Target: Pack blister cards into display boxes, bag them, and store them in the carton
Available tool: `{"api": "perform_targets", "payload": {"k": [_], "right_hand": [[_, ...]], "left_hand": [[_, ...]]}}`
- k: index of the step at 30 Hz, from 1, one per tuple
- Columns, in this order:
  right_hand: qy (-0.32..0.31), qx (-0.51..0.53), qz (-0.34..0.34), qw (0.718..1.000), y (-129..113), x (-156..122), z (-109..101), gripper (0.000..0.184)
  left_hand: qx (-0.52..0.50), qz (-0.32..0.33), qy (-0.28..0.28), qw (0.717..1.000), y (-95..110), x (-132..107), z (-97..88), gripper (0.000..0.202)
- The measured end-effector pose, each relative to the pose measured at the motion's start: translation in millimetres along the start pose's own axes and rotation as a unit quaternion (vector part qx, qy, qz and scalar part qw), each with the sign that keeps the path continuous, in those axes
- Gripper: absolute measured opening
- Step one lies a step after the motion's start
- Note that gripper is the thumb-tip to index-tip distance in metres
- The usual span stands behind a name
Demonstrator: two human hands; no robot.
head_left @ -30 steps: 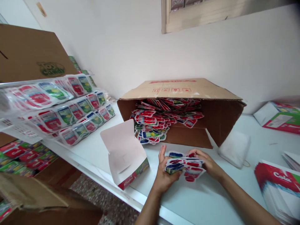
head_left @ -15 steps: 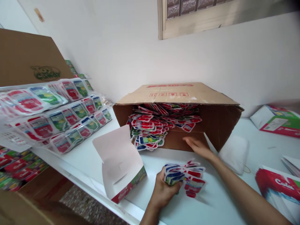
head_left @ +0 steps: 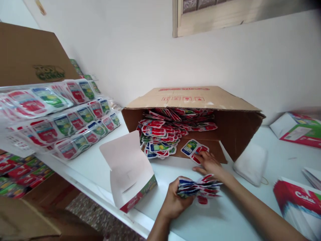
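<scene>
My left hand (head_left: 177, 197) is closed around a fanned bundle of small sachets (head_left: 198, 187), red, blue and green with white edges, just above the table. To its upper right, my right hand (head_left: 209, 164) has its fingertips on a joined pair of sachets (head_left: 192, 149), one green and one red, at the carton's lower flap. Behind them a brown carton (head_left: 190, 97) lies on its side, its mouth toward me. A heap of sachets (head_left: 160, 135) fills its left part. Left of my hands stands a small white-lined display box (head_left: 125, 174) with its lid up.
Clear-wrapped rows of sachets (head_left: 75, 124) stand at the left beside an open Toy Candy carton (head_left: 30, 57). Flat cola-printed cartons (head_left: 298, 204) lie at the right. A white pouch (head_left: 252, 164) and a closed printed box (head_left: 301, 129) are behind them.
My right hand has come down and nearer from the carton's mouth; a pair of sachets now shows at its fingertips. The left hand still holds its bundle, now tilted flatter.
</scene>
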State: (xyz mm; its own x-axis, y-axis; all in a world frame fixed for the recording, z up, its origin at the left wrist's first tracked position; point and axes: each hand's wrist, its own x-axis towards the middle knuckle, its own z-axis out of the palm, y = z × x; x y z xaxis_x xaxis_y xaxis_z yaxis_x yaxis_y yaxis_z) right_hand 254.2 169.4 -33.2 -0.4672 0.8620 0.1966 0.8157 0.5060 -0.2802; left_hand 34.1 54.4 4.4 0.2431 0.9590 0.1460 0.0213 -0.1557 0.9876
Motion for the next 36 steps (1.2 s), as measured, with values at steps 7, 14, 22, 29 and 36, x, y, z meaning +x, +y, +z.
{"api": "perform_targets", "payload": {"k": [7, 14, 22, 29, 36], "right_hand": [[0.063, 0.079, -0.009, 0.995, -15.8, -4.7, -15.4, 0.040], [-0.129, 0.318, -0.029, 0.939, -53.1, -27.4, -97.3, 0.039], [-0.070, 0.175, 0.062, 0.980, -12.5, 29.3, -73.1, 0.039], [0.099, 0.036, 0.161, 0.981, 29.3, 140.6, -41.5, 0.028], [0.126, 0.113, 0.140, 0.976, 31.1, 98.5, -31.9, 0.021]], "left_hand": [[0.070, 0.043, 0.035, 0.996, -3.2, -2.1, -1.8, 0.032], [0.120, 0.080, 0.054, 0.988, -10.3, 0.3, -3.7, 0.036], [-0.017, -0.045, 0.009, 0.999, -7.7, 1.1, -1.8, 0.068], [-0.029, -0.023, -0.006, 0.999, -2.2, 1.4, -3.0, 0.035], [-0.015, -0.016, -0.009, 1.000, -6.1, 3.7, -3.7, 0.034]]}}
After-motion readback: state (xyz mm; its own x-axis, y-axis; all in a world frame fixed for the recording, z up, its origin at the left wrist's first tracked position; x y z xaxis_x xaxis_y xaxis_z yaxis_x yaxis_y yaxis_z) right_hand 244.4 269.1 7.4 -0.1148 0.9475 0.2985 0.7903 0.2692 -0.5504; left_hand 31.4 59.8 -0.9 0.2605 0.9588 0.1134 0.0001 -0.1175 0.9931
